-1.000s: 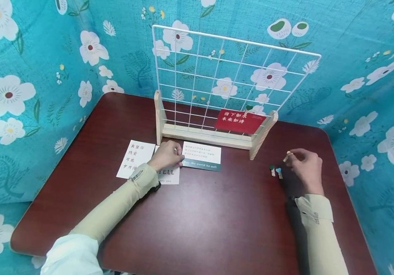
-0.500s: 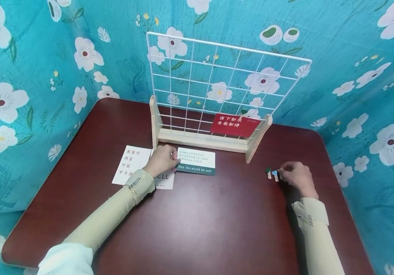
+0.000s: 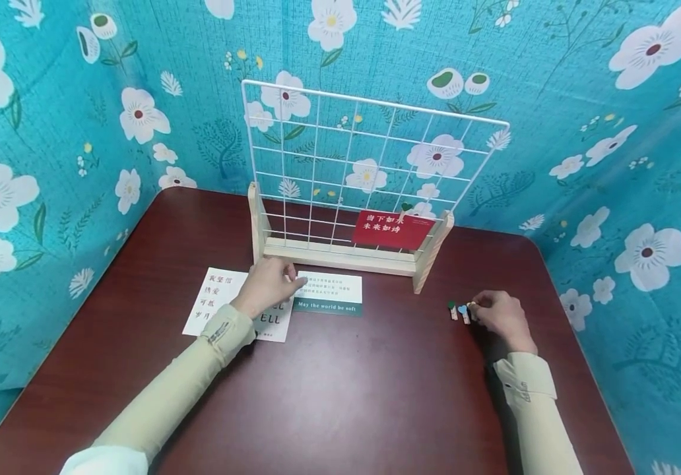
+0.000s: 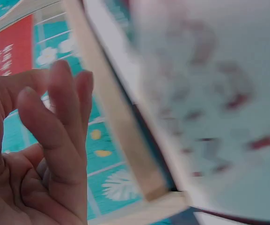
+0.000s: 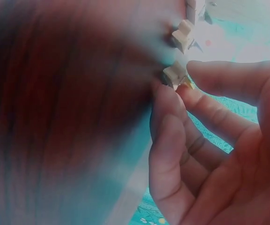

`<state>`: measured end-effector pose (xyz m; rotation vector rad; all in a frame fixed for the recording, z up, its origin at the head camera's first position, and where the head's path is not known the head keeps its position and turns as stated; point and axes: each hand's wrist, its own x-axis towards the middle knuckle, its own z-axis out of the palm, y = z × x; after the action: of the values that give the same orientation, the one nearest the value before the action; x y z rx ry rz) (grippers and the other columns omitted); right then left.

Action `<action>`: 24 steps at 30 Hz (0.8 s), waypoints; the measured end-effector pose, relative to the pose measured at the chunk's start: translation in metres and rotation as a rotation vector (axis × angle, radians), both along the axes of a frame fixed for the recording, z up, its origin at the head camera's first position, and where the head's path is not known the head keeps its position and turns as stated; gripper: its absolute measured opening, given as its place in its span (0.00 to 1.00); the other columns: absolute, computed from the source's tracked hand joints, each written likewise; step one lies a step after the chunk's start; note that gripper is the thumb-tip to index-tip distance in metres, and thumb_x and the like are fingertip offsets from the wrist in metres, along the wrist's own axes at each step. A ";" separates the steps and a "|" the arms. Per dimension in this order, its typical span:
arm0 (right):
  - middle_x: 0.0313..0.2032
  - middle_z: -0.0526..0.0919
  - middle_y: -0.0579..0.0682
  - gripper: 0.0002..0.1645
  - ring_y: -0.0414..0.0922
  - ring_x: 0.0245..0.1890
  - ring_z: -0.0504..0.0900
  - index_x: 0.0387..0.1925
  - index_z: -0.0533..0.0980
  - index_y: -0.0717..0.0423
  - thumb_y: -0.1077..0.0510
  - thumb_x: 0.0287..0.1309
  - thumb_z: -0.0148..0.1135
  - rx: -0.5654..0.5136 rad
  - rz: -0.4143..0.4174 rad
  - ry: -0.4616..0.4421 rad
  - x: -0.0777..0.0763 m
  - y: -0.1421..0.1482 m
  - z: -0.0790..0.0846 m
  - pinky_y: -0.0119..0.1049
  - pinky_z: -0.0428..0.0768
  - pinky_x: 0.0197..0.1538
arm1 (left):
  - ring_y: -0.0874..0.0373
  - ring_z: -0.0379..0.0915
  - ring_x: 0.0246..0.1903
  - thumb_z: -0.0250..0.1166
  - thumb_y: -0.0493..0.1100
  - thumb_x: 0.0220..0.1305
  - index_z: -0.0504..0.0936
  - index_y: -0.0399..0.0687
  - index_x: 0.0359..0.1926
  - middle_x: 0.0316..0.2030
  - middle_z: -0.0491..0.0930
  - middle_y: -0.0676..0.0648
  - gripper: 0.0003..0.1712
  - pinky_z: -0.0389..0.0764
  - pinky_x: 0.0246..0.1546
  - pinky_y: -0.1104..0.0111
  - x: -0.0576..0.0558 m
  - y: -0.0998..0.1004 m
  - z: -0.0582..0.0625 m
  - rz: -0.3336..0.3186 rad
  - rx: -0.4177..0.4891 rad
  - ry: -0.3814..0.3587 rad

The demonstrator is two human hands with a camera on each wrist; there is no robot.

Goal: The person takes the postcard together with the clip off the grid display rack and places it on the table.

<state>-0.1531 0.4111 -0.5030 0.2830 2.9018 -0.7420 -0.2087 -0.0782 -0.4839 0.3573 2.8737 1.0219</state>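
Observation:
My right hand [image 3: 503, 316] is low over the table's right side, thumb and fingertips around a small wooden mini clothespin [image 5: 175, 75] with a yellow top. Beside it lie a blue heart clothespin [image 3: 464, 314] and a green-topped one [image 3: 453, 311]. My left hand [image 3: 266, 287] hovers over the cards with nothing in its loosely bent fingers [image 4: 62, 98]. Under it is a white card with dark lettering [image 3: 275, 323], partly hidden. Left of that lies a white card with red characters [image 3: 217, 287]; right of it, a white-and-green card [image 3: 334, 290].
Behind the cards stands a white wire grid [image 3: 376, 104] in a wooden base [image 3: 340, 256]. A red card [image 3: 392, 231] hangs at its lower right, with a green-topped clip at its upper edge. Floral teal cloth [image 3: 584, 198] surrounds the dark red-brown table [image 3: 364, 396].
The right hand has lowered the yellow-topped clothespin to the table beside the other two. The left hand has stayed over the cards, its fingers loosening. The head view has shifted, moving the scene down and left.

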 end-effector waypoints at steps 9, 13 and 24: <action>0.41 0.90 0.62 0.17 0.52 0.35 0.84 0.48 0.85 0.59 0.51 0.68 0.64 0.058 -0.025 0.163 0.000 -0.011 0.021 0.37 0.75 0.31 | 0.58 0.82 0.26 0.69 0.53 0.68 0.88 0.48 0.39 0.33 0.90 0.48 0.13 0.80 0.35 0.61 -0.012 0.031 0.044 -0.020 0.117 0.187; 0.38 0.91 0.61 0.15 0.52 0.32 0.85 0.47 0.85 0.59 0.52 0.68 0.65 0.024 -0.014 0.309 -0.006 -0.029 0.036 0.38 0.76 0.31 | 0.58 0.87 0.28 0.69 0.52 0.69 0.88 0.47 0.49 0.43 0.92 0.46 0.16 0.84 0.37 0.60 -0.017 0.049 0.049 -0.023 0.193 0.185; 0.33 0.90 0.58 0.12 0.46 0.27 0.84 0.43 0.87 0.56 0.52 0.68 0.67 -0.193 0.000 0.483 -0.026 -0.080 0.073 0.31 0.80 0.33 | 0.54 0.91 0.34 0.68 0.49 0.70 0.81 0.43 0.63 0.56 0.88 0.42 0.24 0.89 0.42 0.61 -0.027 0.078 0.041 -0.008 0.302 0.229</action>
<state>-0.1791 0.3310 -0.4299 0.0896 3.2278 -1.2316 -0.2356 0.0000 -0.4428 0.5361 2.9050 1.5105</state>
